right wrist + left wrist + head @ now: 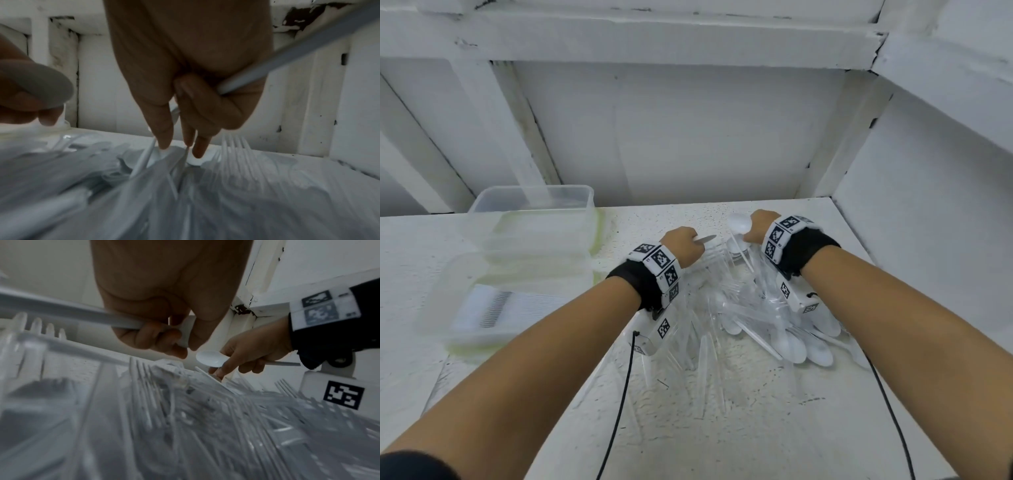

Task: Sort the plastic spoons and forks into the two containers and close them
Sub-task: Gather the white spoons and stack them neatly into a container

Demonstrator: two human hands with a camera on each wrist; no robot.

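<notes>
Spoon [209, 358] sits in the right hand [255, 347] (left wrist view only); left hand [156, 305] grips a handle [68, 311].

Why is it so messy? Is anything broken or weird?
Nothing looks broken. The white plastic spoons and forks lie in a jumbled heap on the speckled white table, not yet sorted. The clear plastic containers sit at the left. The white wall's paint is chipped.

Cutlery pile [185, 194] blurred in wrist views
</notes>
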